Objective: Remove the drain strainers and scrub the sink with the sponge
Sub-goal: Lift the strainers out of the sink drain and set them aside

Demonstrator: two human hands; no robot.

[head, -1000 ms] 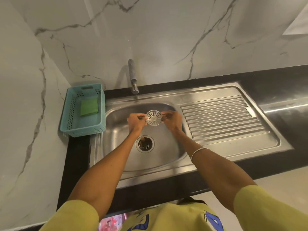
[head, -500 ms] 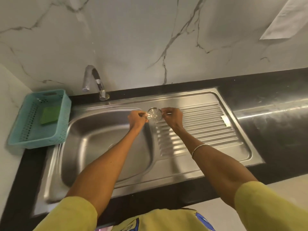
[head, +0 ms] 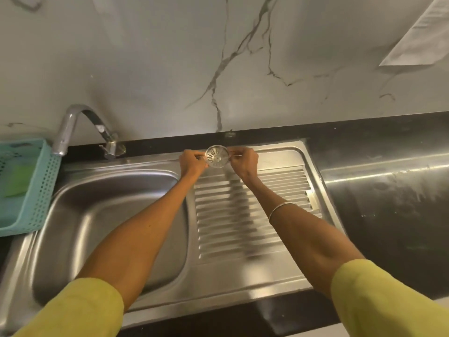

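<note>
Both hands pinched one drain strainer (head: pixel 217 157) between them: the left hand (head: pixel 192 163) held its left edge and the right hand (head: pixel 243 162) its right edge, fingertips clamped on the rim. It was held at the far end of the ribbed drainboard (head: pixel 252 210), close to the back edge of the sink (head: pixel 116 215) unit and the black counter (head: pixel 379 205); whether it touched the steel could not be determined. The basin lay to the left, its drain hidden by the left forearm. The sponge (head: pixel 17 181), green, lay in the teal basket (head: pixel 41 190) at the far left, well apart from both hands, beside the tap (head: pixel 80 127). Judged risks: a rim-only pinch on smooth, possibly wet metal could slip, dropping the strainer to clatter down the ribs or roll towards the basin; setting it on the sloped ridges could leave it unstable. Scrubbing was not yet begun.
</note>
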